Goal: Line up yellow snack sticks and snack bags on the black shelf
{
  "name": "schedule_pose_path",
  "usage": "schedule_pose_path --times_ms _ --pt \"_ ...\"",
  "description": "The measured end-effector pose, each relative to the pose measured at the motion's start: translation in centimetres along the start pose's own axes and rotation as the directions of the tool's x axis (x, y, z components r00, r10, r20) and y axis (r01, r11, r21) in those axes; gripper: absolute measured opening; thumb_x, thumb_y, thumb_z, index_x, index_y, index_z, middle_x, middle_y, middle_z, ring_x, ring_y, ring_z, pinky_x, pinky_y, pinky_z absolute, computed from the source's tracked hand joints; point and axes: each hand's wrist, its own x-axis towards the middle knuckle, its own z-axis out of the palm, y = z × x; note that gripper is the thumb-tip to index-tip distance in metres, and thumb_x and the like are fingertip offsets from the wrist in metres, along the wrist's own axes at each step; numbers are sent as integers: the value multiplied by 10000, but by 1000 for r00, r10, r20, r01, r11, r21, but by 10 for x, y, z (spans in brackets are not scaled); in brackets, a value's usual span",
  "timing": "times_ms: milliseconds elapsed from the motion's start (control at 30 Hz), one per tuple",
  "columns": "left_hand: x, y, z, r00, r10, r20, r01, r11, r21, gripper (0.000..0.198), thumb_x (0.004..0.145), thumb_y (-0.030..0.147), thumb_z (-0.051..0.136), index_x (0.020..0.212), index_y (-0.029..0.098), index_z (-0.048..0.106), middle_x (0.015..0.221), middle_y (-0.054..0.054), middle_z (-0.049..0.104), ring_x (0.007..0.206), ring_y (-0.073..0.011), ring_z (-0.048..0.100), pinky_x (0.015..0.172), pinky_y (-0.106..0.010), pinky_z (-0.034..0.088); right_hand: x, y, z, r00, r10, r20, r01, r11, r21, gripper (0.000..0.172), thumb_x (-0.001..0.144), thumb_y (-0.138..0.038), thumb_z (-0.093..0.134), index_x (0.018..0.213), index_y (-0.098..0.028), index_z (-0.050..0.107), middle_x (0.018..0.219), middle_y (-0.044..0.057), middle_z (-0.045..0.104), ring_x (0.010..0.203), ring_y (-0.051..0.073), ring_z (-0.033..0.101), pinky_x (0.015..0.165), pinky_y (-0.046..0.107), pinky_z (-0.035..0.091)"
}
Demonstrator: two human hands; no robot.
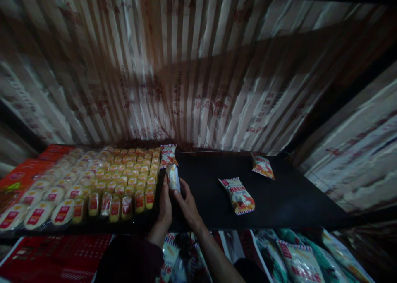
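Note:
A snack bag (173,177), whitish and seen nearly edge-on, is held between my two hands over the black shelf (198,167). My left hand (165,204) presses on its left side with the fingers close together. From the right, my right hand (187,203) grips its lower end, thumb against the bag. Just behind it, another snack bag (168,155) with a striped top edge stands near the back of the shelf. Beside my left hand are rows of small yellow wrapped cakes (139,198).
Two printed snack bags lie to the right, a nearer one (238,195) and a farther one (262,166). Round white packaged cakes (37,214) and orange boxes (31,167) fill the left. Below the shelf's front edge are a red crate (56,258) and more bags (300,260).

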Motion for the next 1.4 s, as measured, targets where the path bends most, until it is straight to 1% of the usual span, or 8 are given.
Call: schedule_pose_path --times_ms 200,333,467,567,800,1000,1267,1400 --pt "2 2 1 998 55 5 -55 988 147 503 913 382 311 1350 175 448 1452 -60 419 1366 -165 324 1123 -284 263 10 2 3 1000 29 -9 -29 999 -16 577 736 -388 679 1254 -193 516 1174 90 661 1066 238 629 920 388 509" --pt "3 -3 -2 991 128 29 -131 961 245 482 864 370 418 1297 172 500 1426 -87 451 1335 -189 377 1106 -298 288 16 17 2 999 29 -44 -30 999 -39 493 783 -400 611 1219 -178 546 1210 104 640 1088 246 612 953 402 479" --pt "1 -13 -7 991 132 3 -123 919 375 510 795 348 534 1277 185 504 1391 -107 487 1290 -223 434 1089 -334 304 18 33 -2 993 51 -105 -59 996 -72 520 805 -426 561 1255 -169 517 1172 108 660 1033 251 639 910 408 501" --pt "-1 -19 -11 980 197 -1 -167 833 528 500 765 293 552 1246 156 524 1341 -146 524 1260 -255 458 1084 -371 304 19 44 -4 988 33 -148 -49 993 -105 545 828 -411 524 1307 -160 465 1159 111 665 1000 243 652 876 394 517" --pt "-1 -27 -18 931 336 144 -330 605 725 497 785 240 478 1272 144 503 1275 -161 571 1177 -282 511 1021 -433 357 23 57 -1 978 -45 -205 -2 975 -221 457 854 -367 466 1258 -162 525 1120 111 678 977 229 651 846 363 522" --pt "2 -29 -17 911 390 134 -343 538 770 507 820 275 451 1306 131 472 1274 -172 568 1158 -288 519 1006 -439 361 29 56 1 982 -42 -182 10 985 -175 506 864 -374 448 1318 -150 457 1129 115 672 937 217 661 812 345 530" --pt "6 -35 -13 895 413 170 -406 596 693 496 844 242 392 1330 169 455 1417 -136 442 1325 -235 379 1105 -407 258 49 58 1 973 -115 -201 69 972 -225 480 868 -380 446 1291 -160 500 1097 106 680 944 220 651 813 348 528" --pt "9 -34 -10 885 429 181 -419 563 712 534 811 201 400 1341 154 448 1441 -136 413 1349 -239 342 1127 -420 224 58 59 2 964 -164 -207 99 951 -292 466 870 -396 439 1271 -175 529 1104 101 674 988 222 633 840 353 517"
